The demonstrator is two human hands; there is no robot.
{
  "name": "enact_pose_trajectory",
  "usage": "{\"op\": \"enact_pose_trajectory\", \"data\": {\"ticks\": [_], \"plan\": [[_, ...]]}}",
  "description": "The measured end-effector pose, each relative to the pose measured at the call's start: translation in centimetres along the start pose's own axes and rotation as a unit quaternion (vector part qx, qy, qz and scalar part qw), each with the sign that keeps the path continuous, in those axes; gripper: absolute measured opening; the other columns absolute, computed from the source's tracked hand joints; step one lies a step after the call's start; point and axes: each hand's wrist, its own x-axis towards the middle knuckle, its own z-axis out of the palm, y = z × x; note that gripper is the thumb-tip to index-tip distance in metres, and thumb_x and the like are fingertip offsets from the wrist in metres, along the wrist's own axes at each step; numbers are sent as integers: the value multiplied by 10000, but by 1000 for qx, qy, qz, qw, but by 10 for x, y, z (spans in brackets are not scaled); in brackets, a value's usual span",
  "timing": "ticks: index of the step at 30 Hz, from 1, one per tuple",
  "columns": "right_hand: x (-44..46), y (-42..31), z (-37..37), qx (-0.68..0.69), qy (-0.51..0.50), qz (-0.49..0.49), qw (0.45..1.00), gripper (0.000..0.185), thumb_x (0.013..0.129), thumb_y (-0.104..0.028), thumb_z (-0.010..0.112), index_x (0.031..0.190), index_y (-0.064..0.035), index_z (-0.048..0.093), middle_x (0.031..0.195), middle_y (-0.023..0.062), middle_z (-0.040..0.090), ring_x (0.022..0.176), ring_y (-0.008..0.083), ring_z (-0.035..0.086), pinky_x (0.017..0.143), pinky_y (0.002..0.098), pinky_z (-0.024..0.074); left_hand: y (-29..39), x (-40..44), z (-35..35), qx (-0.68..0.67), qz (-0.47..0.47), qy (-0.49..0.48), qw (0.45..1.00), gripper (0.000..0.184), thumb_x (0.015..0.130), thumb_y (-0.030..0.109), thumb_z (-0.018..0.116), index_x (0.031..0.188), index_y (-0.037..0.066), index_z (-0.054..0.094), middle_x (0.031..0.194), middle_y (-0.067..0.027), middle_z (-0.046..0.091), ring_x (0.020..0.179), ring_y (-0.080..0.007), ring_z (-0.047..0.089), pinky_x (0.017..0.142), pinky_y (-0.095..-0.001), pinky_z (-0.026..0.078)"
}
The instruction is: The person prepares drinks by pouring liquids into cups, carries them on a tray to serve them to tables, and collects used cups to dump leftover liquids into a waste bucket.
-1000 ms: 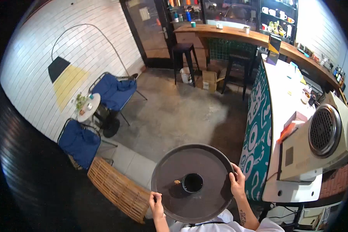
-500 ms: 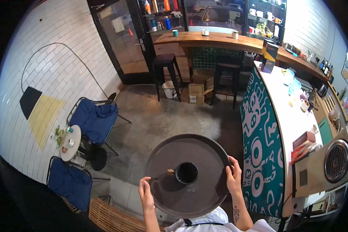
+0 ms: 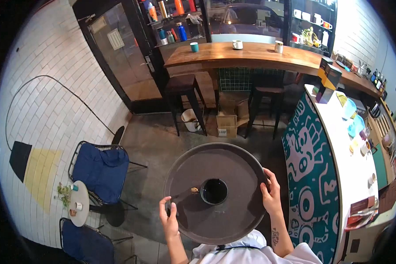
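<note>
A large round dark tray (image 3: pixel 242 176) is held level in front of my body. My left hand (image 3: pixel 169 219) grips its left rim, and my right hand (image 3: pixel 271 193) grips the right rim. Near the tray's middle stands a dark cup (image 3: pixel 214 192); its inside looks black, and I cannot tell whether it holds liquid. A small brown piece (image 3: pixel 194 190), perhaps the cup's handle, sticks out at its left side. The fingers under the tray are hidden.
Ahead runs a wooden bar (image 3: pixel 251 56) with a green cup (image 3: pixel 194 47), a white mug (image 3: pixel 237 44) and a jar (image 3: pixel 278 47). Stools (image 3: pixel 183 88) and a cardboard box (image 3: pixel 227 123) stand below. A patterned counter (image 3: pixel 310 163) is right; blue-cushioned chairs (image 3: pixel 99 169) and a small round table (image 3: pixel 82 200) are left.
The wooden bar and stools appear nearer, and the room's things have shifted outward and downward in view. The tray and cup stay between my hands.
</note>
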Motion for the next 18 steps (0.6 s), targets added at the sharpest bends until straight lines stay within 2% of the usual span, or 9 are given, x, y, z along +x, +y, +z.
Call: {"op": "enact_pose_trajectory", "data": {"ticks": [2, 4, 6, 12, 14, 15, 17, 18], "plan": [[47, 2, 13, -8, -9, -4, 1000, 467, 867, 87, 463, 1321, -21, 440, 1186, 122, 573, 1080, 187, 552, 944, 285, 398, -4, 44, 13, 6, 15, 2, 1000, 219, 913, 105, 581, 1117, 27, 568, 1175, -59, 548, 1189, -187, 435, 1071, -341, 250], [90, 9, 25, -75, -34, -34, 996, 526, 843, 108, 470, 1348, -25, 413, 1209, 132, 562, 1133, 206, 528, 990, 303, 368, 0, 85, 28, -3, 9, 6, 1000, 227, 903, 79, 578, 1123, 27, 567, 1178, -61, 546, 1189, -188, 435, 1070, -338, 251], [133, 15, 41, -64, -38, -23, 997, 549, 835, 117, 470, 1360, -28, 403, 1231, 135, 550, 1180, 218, 503, 1028, 316, 335, 0, 131, 40, 2, 13, 0, 1000, 230, 898, 60, 573, 1126, 31, 567, 1177, -61, 544, 1190, -187, 435, 1069, -337, 252], [271, 37, 101, -78, -18, -44, 996, 517, 850, 115, 460, 1348, -17, 418, 1262, 132, 533, 1215, 229, 484, 1027, 311, 336, -9, 287, 80, -1, 13, -9, 1000, 240, 902, 45, 556, 1141, 30, 566, 1189, -59, 538, 1179, -186, 437, 1065, -331, 256], [316, 33, 121, -34, -23, -21, 999, 514, 858, 100, 467, 1355, -18, 412, 1274, 141, 529, 1259, 244, 454, 1057, 341, 312, -2, 339, 92, 4, 9, -18, 1000, 249, 907, 53, 555, 1154, 29, 563, 1195, -57, 535, 1178, -184, 437, 1063, -328, 258], [337, 31, 130, -37, -21, -22, 999, 514, 858, 100, 467, 1355, -18, 412, 1274, 141, 529, 1259, 244, 454, 1057, 341, 312, 2, 363, 99, -42, -10, -22, 999, 266, 914, 71, 555, 1177, 27, 555, 1216, -59, 529, 1190, -185, 432, 1067, -330, 254], [382, 32, 151, -60, 7, -66, 996, 505, 865, 159, 449, 1343, -1, 413, 1189, 91, 574, 1127, 154, 531, 966, 240, 368, 10, 414, 116, -91, -25, -30, 995, 285, 922, 89, 555, 1200, 25, 547, 1236, -61, 523, 1203, -185, 427, 1071, -332, 250], [402, 35, 155, -61, 12, -64, 996, 505, 865, 159, 449, 1343, -1, 413, 1189, 91, 574, 1127, 154, 531, 966, 240, 368, 13, 437, 123, -88, -1, -42, 995, 303, 927, 104, 555, 1218, 24, 539, 1258, -65, 516, 1221, -186, 419, 1077, -335, 247]]}}
